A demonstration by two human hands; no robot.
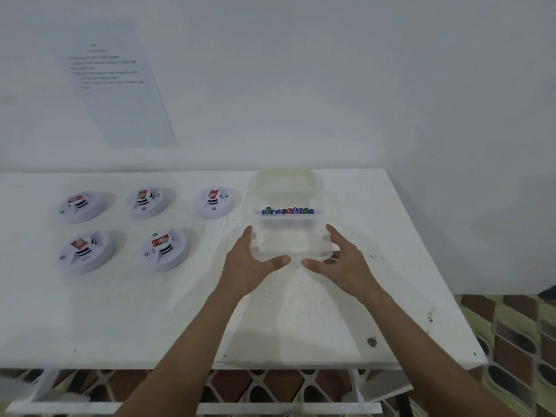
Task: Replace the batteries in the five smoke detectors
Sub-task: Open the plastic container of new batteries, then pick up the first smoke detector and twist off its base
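Observation:
Several white round smoke detectors lie on the white table in two rows, each with a red-labelled battery on top; the nearest one is left of my hands. A clear plastic box stands at the table's middle right, its lid tipped back. Inside, a row of small batteries lines the far wall. My left hand grips the box's near left corner, and my right hand grips its near right corner. Both thumbs rest along the front edge.
A printed sheet of paper hangs on the white wall behind the table. The table's right edge drops to a patterned tiled floor. A white frame bar runs below the front edge.

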